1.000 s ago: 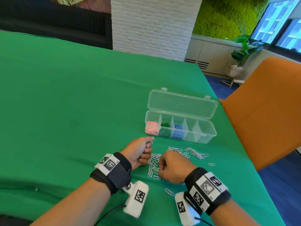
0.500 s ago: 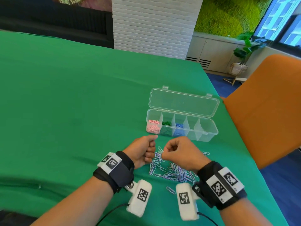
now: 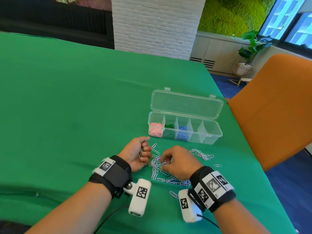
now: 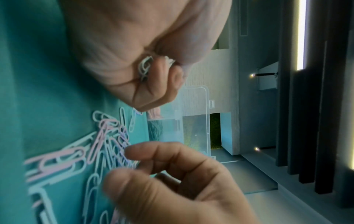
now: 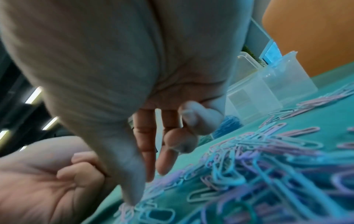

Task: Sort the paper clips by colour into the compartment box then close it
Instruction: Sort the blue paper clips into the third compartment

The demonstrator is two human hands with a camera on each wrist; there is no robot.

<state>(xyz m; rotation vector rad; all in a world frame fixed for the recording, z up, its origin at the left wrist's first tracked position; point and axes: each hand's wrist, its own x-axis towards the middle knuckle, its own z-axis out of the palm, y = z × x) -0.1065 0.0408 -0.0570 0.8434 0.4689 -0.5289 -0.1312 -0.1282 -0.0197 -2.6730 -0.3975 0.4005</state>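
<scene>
Left hand [image 4: 134, 60] fisted around white clips [image 4: 144, 68], right hand [image 4: 172, 181] over loose clips [image 4: 80, 154], open box [image 4: 193, 121] behind

— Where do you look from?
— Your head camera looks forward and down from above onto the table [image 3: 67, 98], both wrists near its lower edge.
— And the wrist cameras?
— Each sits very close behind its own fingers, low over the cloth; the left one is rolled sideways. All three share the paper clips [image 3: 157, 166] and the compartment box [image 3: 209, 137].
</scene>
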